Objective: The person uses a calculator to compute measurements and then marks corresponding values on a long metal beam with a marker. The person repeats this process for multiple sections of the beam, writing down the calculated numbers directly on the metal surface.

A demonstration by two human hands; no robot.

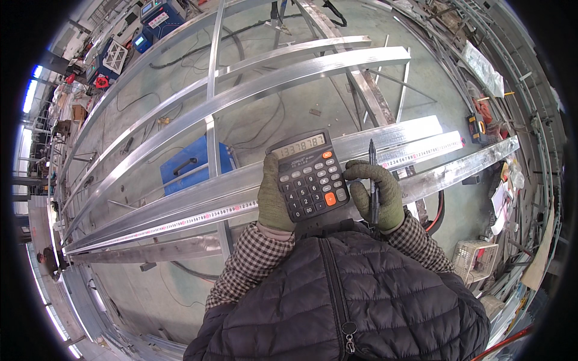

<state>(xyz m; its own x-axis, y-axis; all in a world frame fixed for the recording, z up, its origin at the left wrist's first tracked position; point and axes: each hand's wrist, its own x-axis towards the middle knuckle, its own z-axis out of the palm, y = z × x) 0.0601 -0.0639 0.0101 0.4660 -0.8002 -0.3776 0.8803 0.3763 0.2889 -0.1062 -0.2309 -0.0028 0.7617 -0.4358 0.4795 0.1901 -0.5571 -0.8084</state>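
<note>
Hands are both gloved in green: left hand (276, 195) is curled tight, right hand (382, 192) is bent, index finger and thumb apart at the tips. Long metal beams (319, 65) are spread across the view. Below them, a blue box (203, 151) with a dark handle is seen. A tape measure (229, 212) is stretched along the near beams, partly hidden. A calculator (307, 175) is gripped by its left side, above the tape. A dark pen (372, 157) is held upright in the right hand; key contact can't be told.
</note>
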